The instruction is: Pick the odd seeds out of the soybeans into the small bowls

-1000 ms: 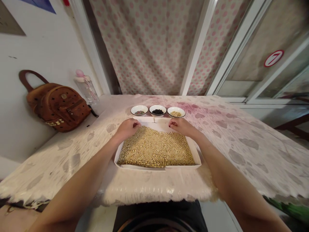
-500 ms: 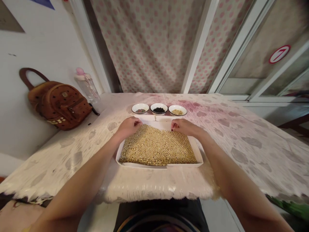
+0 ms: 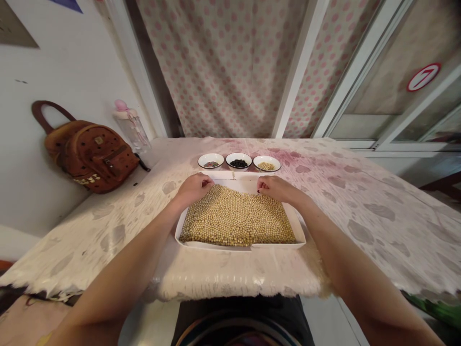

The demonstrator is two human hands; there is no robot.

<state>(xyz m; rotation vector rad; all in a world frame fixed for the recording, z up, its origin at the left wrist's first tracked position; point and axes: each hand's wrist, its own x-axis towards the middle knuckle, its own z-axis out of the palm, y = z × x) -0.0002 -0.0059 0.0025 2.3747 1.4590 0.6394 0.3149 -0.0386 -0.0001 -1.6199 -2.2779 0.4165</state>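
Pink-dotted white curtain (image 3: 223, 72); tan soybeans (image 3: 237, 216); brown backpack (image 3: 91, 156).

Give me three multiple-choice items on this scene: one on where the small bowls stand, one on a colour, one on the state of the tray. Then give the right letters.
1. Where do the small bowls stand?
A. Beyond the far edge of the tray
B. Inside the tray
C. Beside the backpack

2. What colour is the food in the middle bowl?
A. Red
B. Black
C. Yellow

3. What state is the tray in?
A. Empty
B. Under a lid
C. Spread with beans

1: A, they stand in a row past its far rim.
2: B, dark pieces fill its centre.
3: C, beans cover its floor.
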